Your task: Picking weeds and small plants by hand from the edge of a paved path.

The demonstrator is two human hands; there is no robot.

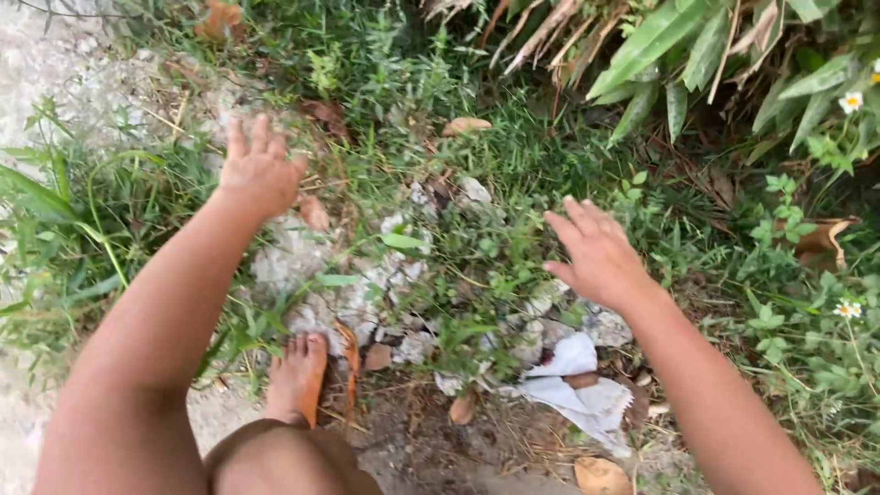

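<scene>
Between the left hand (259, 170) and right hand (598, 254), both empty with fingers spread wide, a thin green weed (477, 275) among pale stones (367, 293), probably soft, light and bendy, best grabbed low near the roots.

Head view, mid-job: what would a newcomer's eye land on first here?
Two bare hands spread over the weeds: the left hand at upper left above pale rubble, the right hand at centre right over a leafy weed clump, both with fingers open and holding nothing. Below them, a bare foot in an orange sandal stands at the rubble's edge, and crumpled white paper lies on the dirt at lower centre.
</scene>
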